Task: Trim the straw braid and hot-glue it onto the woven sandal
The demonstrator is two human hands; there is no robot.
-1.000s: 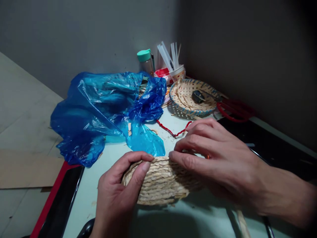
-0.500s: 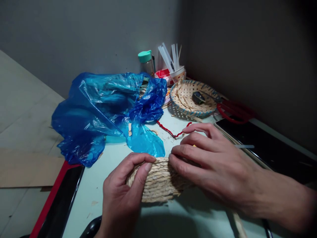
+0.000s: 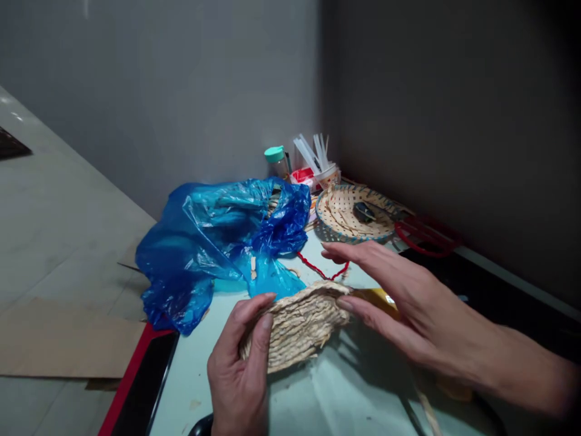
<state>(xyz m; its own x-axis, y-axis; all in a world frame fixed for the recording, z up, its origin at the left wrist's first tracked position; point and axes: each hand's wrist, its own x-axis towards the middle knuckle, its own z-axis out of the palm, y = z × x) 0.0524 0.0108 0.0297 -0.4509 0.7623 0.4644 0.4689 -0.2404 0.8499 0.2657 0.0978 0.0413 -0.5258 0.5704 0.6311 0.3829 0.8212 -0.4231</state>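
It looks like a home craft corner: grey walls (image 3: 204,109) behind my surface (image 3: 184,384), woven basket (image 3: 334,234) and red-handled scissors (image 3: 414,224) right of centre.

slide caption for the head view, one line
Left hand grips a braided piece, open right hand at its edge, blue bag beyond.

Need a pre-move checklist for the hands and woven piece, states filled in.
1. Left hand gripping woven piece: ok, thumb on near face.
2. Right hand closed on it: not ok, fingers spread, thumb at its right end.
3. Red-handled tool away from both hands: ok, beyond the right hand.
4. Blue bag not touching the piece: cannot tell, they overlap in view.
5. Yellow item identified: cannot tell, partly hidden.
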